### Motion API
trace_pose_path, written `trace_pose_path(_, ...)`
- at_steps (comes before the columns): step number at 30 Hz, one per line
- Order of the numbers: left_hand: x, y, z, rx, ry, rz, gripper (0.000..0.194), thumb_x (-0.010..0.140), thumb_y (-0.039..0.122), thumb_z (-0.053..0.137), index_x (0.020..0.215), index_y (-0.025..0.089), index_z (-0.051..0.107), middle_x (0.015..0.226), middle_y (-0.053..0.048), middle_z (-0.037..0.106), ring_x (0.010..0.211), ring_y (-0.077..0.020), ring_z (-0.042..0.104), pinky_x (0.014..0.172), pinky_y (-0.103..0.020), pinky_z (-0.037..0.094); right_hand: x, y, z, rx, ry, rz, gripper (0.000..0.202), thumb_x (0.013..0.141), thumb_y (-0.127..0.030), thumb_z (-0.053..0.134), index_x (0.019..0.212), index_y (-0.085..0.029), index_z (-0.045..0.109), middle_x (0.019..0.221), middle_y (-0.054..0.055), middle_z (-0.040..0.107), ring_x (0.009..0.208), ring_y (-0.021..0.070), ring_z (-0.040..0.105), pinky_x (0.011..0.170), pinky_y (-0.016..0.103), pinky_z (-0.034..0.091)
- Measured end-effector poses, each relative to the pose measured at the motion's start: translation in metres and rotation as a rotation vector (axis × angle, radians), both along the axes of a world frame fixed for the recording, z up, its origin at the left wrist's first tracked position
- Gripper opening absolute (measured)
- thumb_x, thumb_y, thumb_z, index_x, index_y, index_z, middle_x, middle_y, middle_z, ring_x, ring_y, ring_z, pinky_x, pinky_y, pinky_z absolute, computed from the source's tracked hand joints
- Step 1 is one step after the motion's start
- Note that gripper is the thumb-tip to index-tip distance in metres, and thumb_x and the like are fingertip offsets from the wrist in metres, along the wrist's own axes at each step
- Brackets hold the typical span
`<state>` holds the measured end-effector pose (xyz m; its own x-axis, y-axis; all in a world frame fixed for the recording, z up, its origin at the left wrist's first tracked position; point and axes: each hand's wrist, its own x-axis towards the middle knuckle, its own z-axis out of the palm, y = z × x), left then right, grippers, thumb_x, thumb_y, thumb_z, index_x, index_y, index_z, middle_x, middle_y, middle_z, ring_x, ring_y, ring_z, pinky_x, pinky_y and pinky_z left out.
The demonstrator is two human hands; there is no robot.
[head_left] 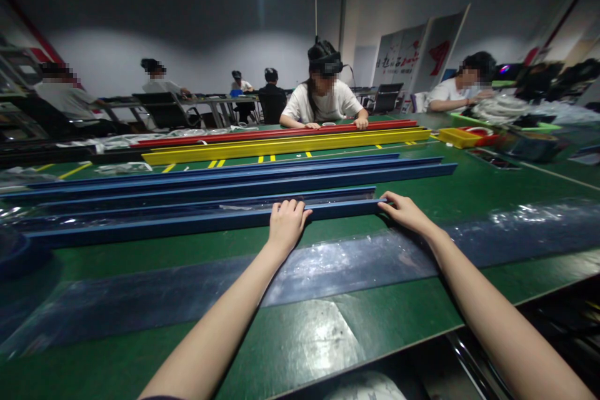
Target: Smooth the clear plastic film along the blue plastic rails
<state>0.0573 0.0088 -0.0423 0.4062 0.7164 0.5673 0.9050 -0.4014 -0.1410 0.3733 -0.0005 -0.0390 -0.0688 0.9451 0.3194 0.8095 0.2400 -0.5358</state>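
A long blue channel strip (164, 225) with raised side walls lies across the green table in front of me. My left hand (286, 225) is closed over its near wall, with the fingertips on the inside. At the strip's right end my right hand (405, 212) pinches the corner between thumb and fingers. Clear film with shiny creases shows inside the channel. Just beyond it lie more blue channel strips (262, 180), side by side. Between my forearms and the table's front edge a wide flat strip of clear plastic film (347, 265) is spread out.
Farther back lie yellow strips (290, 145) and red strips (262, 132); a co-worker (323, 100) across the table rests both hands near them. A yellow tray (462, 137) and a heaped bin (529, 137) stand at the right. A blue roll (21, 253) sits at far left.
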Motion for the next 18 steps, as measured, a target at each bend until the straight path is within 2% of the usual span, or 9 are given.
trace_pose_path(18, 0.0001, -0.0007, -0.0003, -0.007, -0.01, 0.025, 0.031, 0.092, 0.041, 0.037, 0.088, 0.019, 0.058, 0.086, -0.008, 0.062, 0.084, -0.0224, 0.053, 0.075, -0.035, 0.029, -0.0032, -0.0013, 0.0023, -0.001, 0.051, 0.01, 0.024, 0.078, -0.042, 0.046, 0.079, -0.02, 0.056, 0.071, 0.002, 0.063, 0.062, 0.0148, 0.053, 0.059, 0.025, 0.04)
